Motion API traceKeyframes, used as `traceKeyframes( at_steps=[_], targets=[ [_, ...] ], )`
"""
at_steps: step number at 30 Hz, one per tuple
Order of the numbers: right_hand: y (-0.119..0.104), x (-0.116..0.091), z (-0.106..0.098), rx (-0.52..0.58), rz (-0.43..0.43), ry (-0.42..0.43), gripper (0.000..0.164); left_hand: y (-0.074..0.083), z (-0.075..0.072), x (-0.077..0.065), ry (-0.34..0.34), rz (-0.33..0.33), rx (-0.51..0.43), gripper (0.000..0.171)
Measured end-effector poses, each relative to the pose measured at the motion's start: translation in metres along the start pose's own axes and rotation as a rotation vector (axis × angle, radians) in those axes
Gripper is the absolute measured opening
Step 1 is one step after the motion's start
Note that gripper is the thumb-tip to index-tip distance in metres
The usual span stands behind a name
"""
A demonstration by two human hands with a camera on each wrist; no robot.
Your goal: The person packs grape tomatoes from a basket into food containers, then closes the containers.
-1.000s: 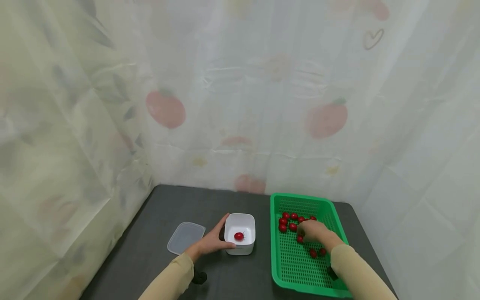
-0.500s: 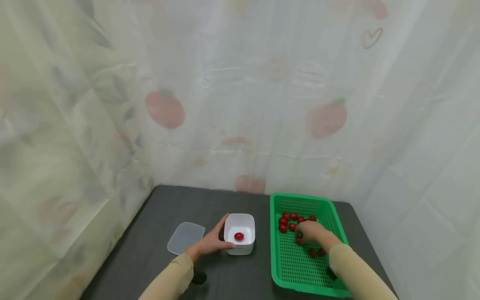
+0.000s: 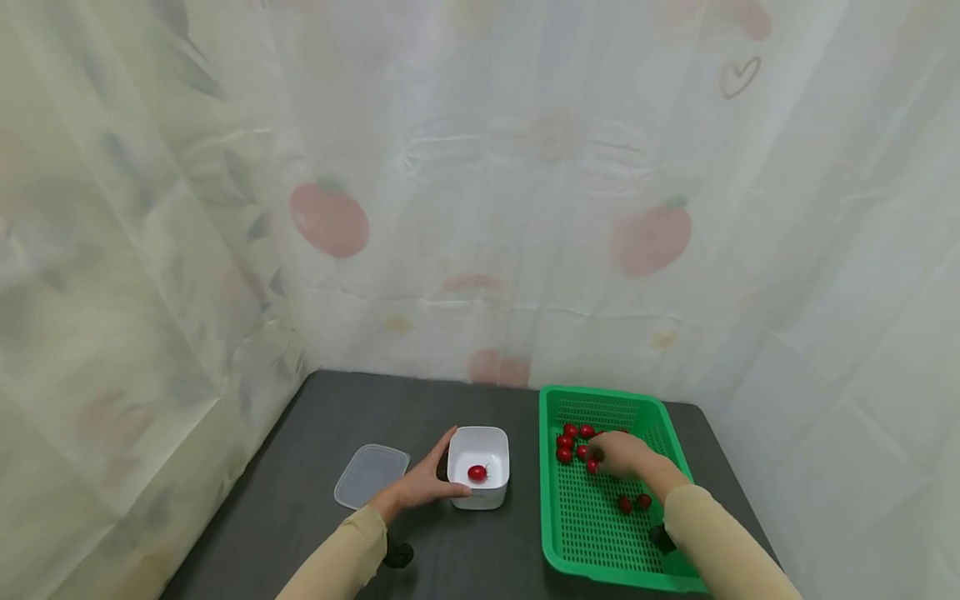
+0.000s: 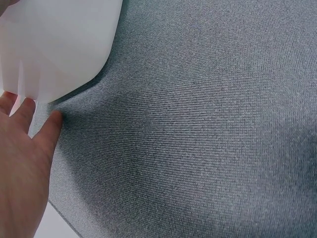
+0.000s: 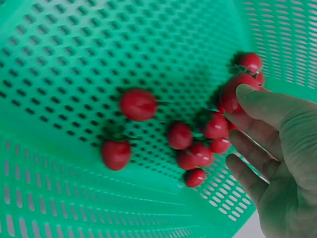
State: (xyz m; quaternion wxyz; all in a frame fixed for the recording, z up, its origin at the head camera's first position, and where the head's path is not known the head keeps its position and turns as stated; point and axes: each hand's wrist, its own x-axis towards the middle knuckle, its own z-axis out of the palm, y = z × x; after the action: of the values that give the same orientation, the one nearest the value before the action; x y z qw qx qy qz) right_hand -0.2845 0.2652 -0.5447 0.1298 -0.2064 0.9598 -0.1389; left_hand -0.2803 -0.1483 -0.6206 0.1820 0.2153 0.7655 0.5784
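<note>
My left hand (image 3: 426, 482) holds the white square container (image 3: 483, 500) by its left side, thumb at the near edge and fingers behind. A single cherry tomato (image 3: 477, 473) lies on the container's floor. In the left wrist view, fingertips (image 4: 53, 119) are close against the container's wall (image 4: 59, 49). Over the green basket (image 3: 551, 500), my right hand (image 3: 621, 454) pinches a cherry tomato (image 5: 230, 96) between thumb and forefinger; its other fingers are spread below. Several more tomatoes (image 5: 180, 135) lie around it, some hidden behind the hand. Two tomatoes (image 5: 138, 104) sit apart from the cluster.
A translucent lid (image 3: 371, 475) lies flat on the dark grey table (image 3: 420, 400), left of the container. Printed curtains (image 3: 480, 208) hang behind the table and at both sides. The basket's raised rim surrounds the tomatoes.
My right hand has shifted slightly up and left inside the basket, and the tomato at its fingertips has moved with it. My left hand and the container stay in place.
</note>
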Motion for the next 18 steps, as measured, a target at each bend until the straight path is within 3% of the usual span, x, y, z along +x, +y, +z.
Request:
traceKeyframes(
  at_steps=[9,18],
  targets=[
    [-0.02,0.009,-0.035,0.148,-0.039,0.087,0.026,-0.006,-0.002,0.003,-0.014,0.017,-0.016,0.119],
    [-0.054,0.025,-0.047,0.238,-0.121,0.079,0.028,-0.009,-0.001,0.004,-0.029,0.029,-0.028,0.117]
  ],
)
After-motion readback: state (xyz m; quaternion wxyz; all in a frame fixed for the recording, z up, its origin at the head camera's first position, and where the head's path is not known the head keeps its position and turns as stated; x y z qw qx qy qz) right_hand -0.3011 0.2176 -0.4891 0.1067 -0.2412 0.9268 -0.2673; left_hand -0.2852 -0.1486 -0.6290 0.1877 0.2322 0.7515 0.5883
